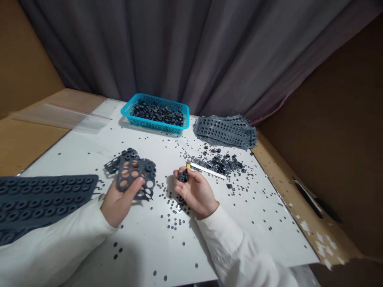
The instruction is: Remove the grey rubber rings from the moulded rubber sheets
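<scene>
My left hand (121, 201) grips a dark grey rubber sheet (128, 174), its thumb pressed on the front. Many round holes run through this sheet, and a few ring-shaped pieces still sit at its right and upper edges. Palm up, my right hand (197, 191) has its fingers curled around several small dark rubber grommets (183, 175). Just beyond those fingers lies a white stick with a yellow end (208, 170). Below and between the hands, small dark discs (176, 211) are scattered over the white table.
A turquoise basket (155, 126) full of dark pieces stands at the back. Punched sheets (226, 131) are stacked right of it, behind a loose pile of dark bits (224, 163). Unpunched sheets (44, 199) lie at left. A clear plastic bag (77, 115) rests at back left.
</scene>
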Motion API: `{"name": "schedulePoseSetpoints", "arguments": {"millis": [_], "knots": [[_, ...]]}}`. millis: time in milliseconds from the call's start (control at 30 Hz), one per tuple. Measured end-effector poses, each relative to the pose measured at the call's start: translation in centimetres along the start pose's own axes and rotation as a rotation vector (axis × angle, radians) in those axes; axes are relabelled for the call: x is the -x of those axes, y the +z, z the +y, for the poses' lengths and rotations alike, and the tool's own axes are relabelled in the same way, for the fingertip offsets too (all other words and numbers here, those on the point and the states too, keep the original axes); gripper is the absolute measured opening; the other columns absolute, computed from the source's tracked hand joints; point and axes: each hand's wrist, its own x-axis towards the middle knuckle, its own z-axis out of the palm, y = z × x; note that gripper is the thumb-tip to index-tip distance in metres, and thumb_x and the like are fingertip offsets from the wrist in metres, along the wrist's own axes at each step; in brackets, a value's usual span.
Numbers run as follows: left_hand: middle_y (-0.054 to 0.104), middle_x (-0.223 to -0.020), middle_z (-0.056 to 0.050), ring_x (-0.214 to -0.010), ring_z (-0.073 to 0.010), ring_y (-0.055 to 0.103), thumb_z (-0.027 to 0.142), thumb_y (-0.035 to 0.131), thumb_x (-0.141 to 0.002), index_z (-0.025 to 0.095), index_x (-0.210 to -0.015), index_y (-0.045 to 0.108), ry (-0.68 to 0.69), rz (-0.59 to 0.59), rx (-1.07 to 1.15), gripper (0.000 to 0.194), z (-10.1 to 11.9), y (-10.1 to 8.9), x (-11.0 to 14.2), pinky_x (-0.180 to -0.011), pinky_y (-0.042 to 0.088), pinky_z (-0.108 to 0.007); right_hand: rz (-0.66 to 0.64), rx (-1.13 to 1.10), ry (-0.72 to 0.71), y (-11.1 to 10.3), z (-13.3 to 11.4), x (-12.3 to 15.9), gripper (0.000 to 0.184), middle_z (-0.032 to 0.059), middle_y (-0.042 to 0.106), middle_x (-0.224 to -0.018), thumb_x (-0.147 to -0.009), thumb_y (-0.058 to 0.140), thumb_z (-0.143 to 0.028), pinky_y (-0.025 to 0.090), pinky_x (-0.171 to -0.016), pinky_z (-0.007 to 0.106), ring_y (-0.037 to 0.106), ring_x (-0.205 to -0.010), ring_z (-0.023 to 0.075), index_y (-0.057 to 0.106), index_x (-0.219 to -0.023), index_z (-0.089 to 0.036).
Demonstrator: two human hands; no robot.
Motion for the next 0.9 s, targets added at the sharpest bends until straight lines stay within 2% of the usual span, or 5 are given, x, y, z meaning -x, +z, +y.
{"name": "schedulePoseSetpoints", "arguments": {"millis": [300,433,600,767,900], "knots": [[0.063,-0.079,-0.002,-0.083,-0.0219,0.058,0.050,0.060,-0.072,0.019,-0.079,0.058,0.101,-0.073,-0.259,0.032,-0.5,1.0,0.2,-0.075,0.046,-0.029,0.031,0.077,-0.017,-0.3,0.0,0.0,0.015,0.0058,0.057,-0.082,-0.076,0.045,-0.023,0.039,-0.054,0.022,0.042,-0.057,0.0094,0.056,-0.084,-0.016],[0.068,-0.085,-0.006,-0.088,-0.0252,0.061,0.051,0.064,-0.068,0.017,-0.079,0.063,-0.008,-0.091,-0.152,0.036,-0.6,0.9,-0.1,-0.077,0.048,-0.032,0.060,0.098,-0.019,-0.4,-0.1,-0.3,0.025,0.0068,0.058,-0.083,-0.085,0.040,-0.033,0.040,-0.055,0.023,0.045,-0.057,0.0098,0.058,-0.087,-0.016],[0.070,-0.076,-0.007,-0.070,-0.0242,0.065,0.042,0.072,-0.062,0.014,-0.084,0.068,-0.184,-0.128,0.015,0.035,-0.3,1.3,-0.1,-0.064,0.054,-0.034,0.061,0.173,-0.043,0.1,-1.5,-1.4,0.036,0.0071,0.059,-0.083,-0.090,0.035,-0.041,0.042,-0.054,0.023,0.049,-0.059,0.0103,0.060,-0.090,-0.015],[0.071,-0.074,-0.008,-0.063,-0.0233,0.067,0.032,0.076,-0.061,0.014,-0.083,0.065,-0.295,-0.220,0.202,0.030,0.0,2.0,0.3,-0.057,0.055,-0.034,0.130,0.365,-0.063,3.0,-6.1,-6.5,0.042,0.0065,0.057,-0.079,-0.092,0.027,-0.042,0.042,-0.052,0.022,0.050,-0.056,0.0101,0.057,-0.085,-0.014],[0.071,-0.072,-0.007,-0.061,-0.0213,0.067,0.032,0.076,-0.060,0.014,-0.074,0.061,-0.327,-0.232,0.296,0.027,-0.2,2.3,0.1,-0.056,0.054,-0.032,0.384,0.603,-0.236,6.5,-10.3,-13.7,0.043,0.0056,0.055,-0.078,-0.093,0.019,-0.042,0.045,-0.060,0.024,0.052,-0.062,0.0116,0.052,-0.082,-0.016]]}}
